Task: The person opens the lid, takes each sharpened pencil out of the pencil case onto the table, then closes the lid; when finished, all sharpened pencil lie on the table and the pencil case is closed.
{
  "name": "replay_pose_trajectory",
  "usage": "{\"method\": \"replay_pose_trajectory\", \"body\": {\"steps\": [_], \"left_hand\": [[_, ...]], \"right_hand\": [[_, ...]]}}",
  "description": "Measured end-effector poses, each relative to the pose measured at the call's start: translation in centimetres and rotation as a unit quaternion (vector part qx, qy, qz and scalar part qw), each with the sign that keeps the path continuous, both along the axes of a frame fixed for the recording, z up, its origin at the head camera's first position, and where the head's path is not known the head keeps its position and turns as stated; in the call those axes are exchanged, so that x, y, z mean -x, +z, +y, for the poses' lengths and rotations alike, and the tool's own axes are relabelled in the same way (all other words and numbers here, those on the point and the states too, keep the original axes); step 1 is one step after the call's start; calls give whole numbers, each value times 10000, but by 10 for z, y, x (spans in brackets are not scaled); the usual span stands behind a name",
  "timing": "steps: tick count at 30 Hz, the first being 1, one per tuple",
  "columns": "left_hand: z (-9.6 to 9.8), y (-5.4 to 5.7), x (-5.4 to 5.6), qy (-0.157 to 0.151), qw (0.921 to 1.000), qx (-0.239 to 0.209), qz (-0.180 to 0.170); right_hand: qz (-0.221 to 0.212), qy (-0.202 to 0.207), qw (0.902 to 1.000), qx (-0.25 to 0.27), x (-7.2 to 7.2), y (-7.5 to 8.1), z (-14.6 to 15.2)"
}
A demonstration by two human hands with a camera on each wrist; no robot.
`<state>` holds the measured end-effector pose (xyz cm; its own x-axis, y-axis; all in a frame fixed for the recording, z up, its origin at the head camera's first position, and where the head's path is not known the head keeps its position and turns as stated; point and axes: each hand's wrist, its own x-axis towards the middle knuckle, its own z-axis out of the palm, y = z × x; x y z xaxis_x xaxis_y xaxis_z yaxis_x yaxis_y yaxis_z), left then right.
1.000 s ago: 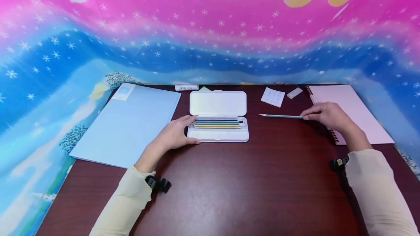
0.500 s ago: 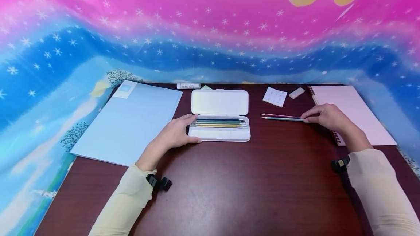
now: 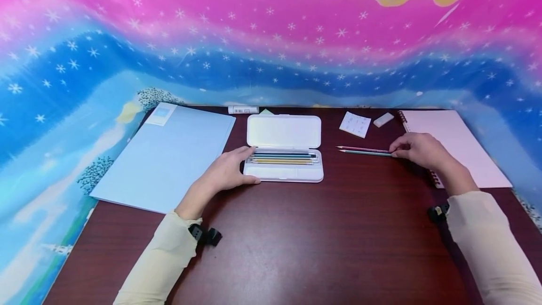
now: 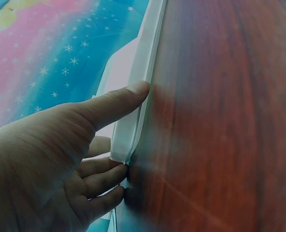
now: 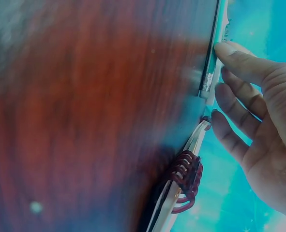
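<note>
My left hand [image 3: 226, 172] holds the left end of the white pencil case [image 3: 279, 174], whose lid [image 3: 283, 131] stands raised. In the left wrist view the thumb lies along the front wall of the case [image 4: 134, 116], with fingers around its end. Several pencils [image 3: 283, 158] lie in the back compartment. To the right, my right hand [image 3: 423, 153] pinches the rear end of a green pencil [image 3: 364, 153]. A red pencil [image 3: 362, 148] lies close behind it, its end hidden by the fingers. The right wrist view shows the thumb against the green pencil [image 5: 211, 67].
A light blue folder [image 3: 165, 161] lies at left, a pink spiral notebook [image 3: 461, 149] at right under my right forearm. Along the back are a white tube [image 3: 243, 110], a green paper piece [image 3: 266, 112], a white paper square [image 3: 354, 124] and an eraser [image 3: 383, 119].
One second ago only the green pencil showed at my right hand; now the red pencil shows behind it, slightly apart. The left hand keeps its hold on the pencil case.
</note>
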<state>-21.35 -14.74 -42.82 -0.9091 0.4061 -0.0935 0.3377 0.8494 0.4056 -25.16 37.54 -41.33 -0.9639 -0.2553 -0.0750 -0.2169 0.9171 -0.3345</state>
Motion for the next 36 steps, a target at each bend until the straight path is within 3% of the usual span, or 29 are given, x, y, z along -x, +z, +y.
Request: {"method": "replay_pose_trajectory", "body": {"steps": [15,25,32,36], "left_hand": [[1,1,0,-11,10000,-2,-34],[3,0,0,-64,10000,-46,-21],[0,0,-1,-10,10000,-65,70],[-1,0,-1,-18,10000,-62,61]], "right_hand": [[87,280,9995,-70,5,4,-4],[105,185,9997,-108,6,3,-8],[857,504,9941,444,2,9,-52],[946,688,9900,793,0,8,-91]]}}
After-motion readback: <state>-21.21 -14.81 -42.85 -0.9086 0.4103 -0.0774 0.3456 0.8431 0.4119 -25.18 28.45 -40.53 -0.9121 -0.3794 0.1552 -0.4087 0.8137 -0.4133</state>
